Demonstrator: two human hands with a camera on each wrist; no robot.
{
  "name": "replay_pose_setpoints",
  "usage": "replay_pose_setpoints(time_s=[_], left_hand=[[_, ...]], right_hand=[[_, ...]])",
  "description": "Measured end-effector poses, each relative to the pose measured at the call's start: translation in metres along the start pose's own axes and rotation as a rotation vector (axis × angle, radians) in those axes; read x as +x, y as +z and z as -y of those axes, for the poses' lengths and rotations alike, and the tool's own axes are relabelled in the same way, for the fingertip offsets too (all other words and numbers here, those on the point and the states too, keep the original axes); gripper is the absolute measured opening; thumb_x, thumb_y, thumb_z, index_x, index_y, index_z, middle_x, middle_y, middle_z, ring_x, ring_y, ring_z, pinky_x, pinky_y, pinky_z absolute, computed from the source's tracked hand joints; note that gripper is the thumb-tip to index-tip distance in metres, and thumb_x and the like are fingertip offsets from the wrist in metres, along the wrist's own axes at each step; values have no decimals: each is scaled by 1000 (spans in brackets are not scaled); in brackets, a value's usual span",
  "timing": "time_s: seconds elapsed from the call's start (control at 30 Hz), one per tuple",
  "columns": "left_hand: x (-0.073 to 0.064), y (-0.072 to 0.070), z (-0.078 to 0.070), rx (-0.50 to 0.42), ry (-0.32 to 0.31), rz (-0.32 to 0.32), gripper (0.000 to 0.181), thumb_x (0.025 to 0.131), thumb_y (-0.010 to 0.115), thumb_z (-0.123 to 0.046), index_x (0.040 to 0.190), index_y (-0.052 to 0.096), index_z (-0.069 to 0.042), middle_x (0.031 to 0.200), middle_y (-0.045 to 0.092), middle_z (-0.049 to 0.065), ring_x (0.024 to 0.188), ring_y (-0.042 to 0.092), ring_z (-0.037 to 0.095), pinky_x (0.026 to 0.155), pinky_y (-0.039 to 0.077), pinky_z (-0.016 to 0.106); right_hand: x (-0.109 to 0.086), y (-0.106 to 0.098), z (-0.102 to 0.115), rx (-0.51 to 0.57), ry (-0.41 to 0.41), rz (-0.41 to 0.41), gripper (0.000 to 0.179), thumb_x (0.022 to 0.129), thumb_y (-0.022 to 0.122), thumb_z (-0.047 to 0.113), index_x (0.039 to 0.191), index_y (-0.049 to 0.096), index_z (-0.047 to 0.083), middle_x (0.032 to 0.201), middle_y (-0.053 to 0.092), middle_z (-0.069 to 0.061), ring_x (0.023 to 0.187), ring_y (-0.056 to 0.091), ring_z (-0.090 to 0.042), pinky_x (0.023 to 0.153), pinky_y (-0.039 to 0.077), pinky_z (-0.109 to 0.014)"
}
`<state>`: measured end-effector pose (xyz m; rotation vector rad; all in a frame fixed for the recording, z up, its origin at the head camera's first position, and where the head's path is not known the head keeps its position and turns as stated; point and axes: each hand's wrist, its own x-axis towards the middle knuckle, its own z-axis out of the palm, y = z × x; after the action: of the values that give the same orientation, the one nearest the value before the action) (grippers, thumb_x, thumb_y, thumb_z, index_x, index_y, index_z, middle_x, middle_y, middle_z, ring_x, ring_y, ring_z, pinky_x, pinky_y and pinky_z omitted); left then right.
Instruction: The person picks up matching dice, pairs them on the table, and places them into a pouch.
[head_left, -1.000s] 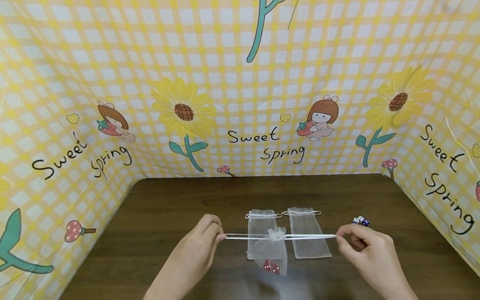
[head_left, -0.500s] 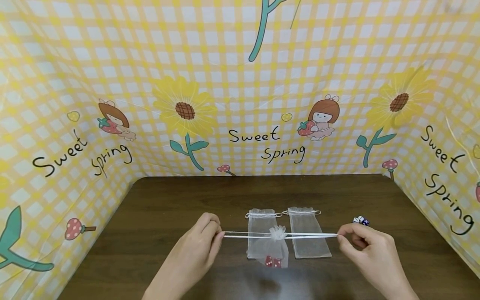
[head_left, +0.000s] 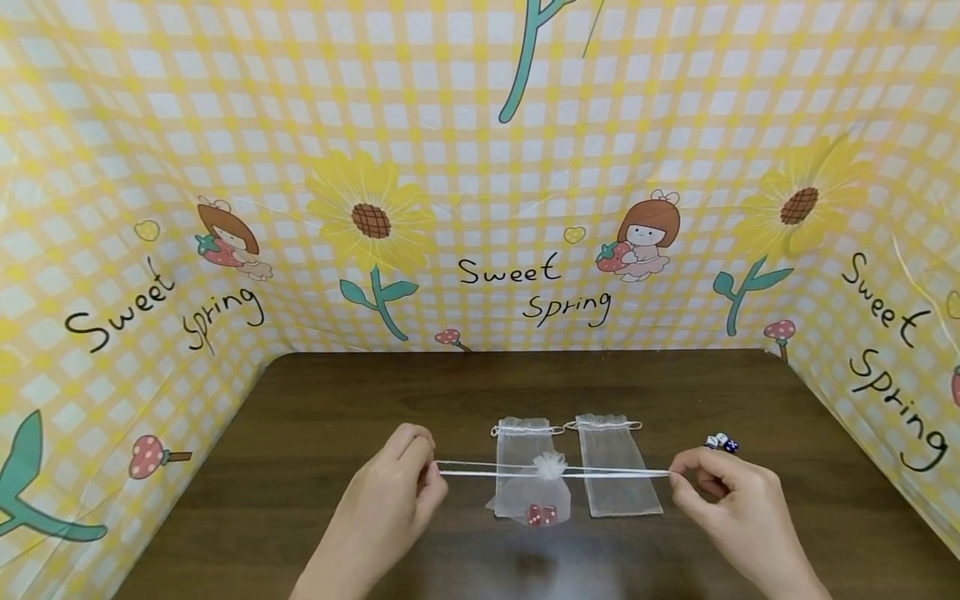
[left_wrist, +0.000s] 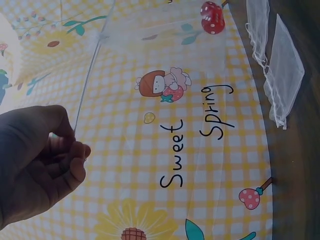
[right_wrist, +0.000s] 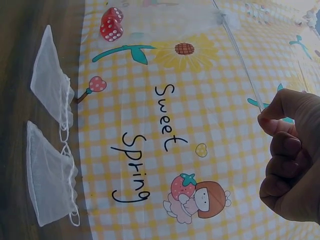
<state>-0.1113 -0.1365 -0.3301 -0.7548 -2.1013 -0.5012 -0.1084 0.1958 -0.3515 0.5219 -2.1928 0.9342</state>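
A sheer white drawstring pouch hangs between the hands, its neck gathered into a ruffle. Two red dice with white dots show through its lower end. My left hand pinches one end of the white drawstring between thumb and finger. On the other side my right hand pinches the opposite end, and the cord runs taut and nearly level. Both wrist views show the pouch raised off the table, with the dice sagging in it.
Two flat sheer pouches, a left one and a right one, lie on the dark wooden table. Several white and blue dice sit beyond the right hand. A yellow checked cloth walls the back and sides.
The hanging pouch has swung: its lower end with the red dice sits higher in the head view and slightly left. Both hands keep their pinch and have shifted slightly left.
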Motion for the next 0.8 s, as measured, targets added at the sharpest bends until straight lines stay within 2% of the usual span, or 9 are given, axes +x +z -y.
replay_pose_setpoints(time_s=[0.13,0.3,0.53,0.8], left_hand=[[0,0,-1,19,-70,-28,17,61,49,3,64,40,-12,78,48,0,55,39,4,46,31,11],[0,0,-3,21,-137,-43,24,58,53,6,61,38,-13,76,47,-1,53,36,2,43,28,10],[0,2,-7,61,-242,-29,27,58,55,7,58,38,-14,73,48,0,52,37,2,42,30,12],[-2,1,-5,93,-314,3,26,59,56,6,59,40,-14,73,49,1,52,37,3,41,30,16]], right_hand=[[1,3,0,8,-32,2,36,60,67,-12,71,59,22,58,30,15,51,28,3,44,25,-16],[3,6,2,4,-16,15,38,61,66,-12,70,58,23,58,29,15,51,27,3,44,26,-16],[4,8,2,4,-13,28,40,58,64,-13,69,56,24,59,31,16,52,30,2,44,28,-17],[10,14,0,-43,-46,43,38,58,64,-10,67,55,26,59,33,17,53,32,2,47,28,-13]])
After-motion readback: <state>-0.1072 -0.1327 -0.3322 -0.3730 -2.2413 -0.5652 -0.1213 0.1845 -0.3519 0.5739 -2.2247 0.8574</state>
